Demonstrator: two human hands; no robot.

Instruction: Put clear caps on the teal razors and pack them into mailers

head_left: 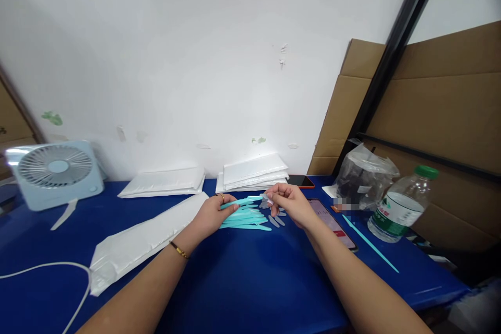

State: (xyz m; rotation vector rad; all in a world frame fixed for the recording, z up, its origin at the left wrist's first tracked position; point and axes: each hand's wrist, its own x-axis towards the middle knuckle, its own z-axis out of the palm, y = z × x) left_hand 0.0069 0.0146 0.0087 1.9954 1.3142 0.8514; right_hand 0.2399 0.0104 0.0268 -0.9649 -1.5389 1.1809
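Between thumb and fingers, my left hand (213,214) grips a slim turquoise stick (238,202) that points right. My right hand (287,202) pinches a small translucent grey piece (264,196) at the stick's white-looking tip. Below them a pile of similar turquoise sticks (245,219) lies on the blue table (242,282), partly behind my left hand. Several loose grey pieces (277,220) are scattered beside the pile, under my right hand.
White packets (162,181) and a second stack (254,171) stand by the wall. A long white packet (144,240) lies left. A fan (58,172) is far left; a phone (332,224), single turquoise stick (370,242), plastic bag (362,175) and bottle (403,206) are right.
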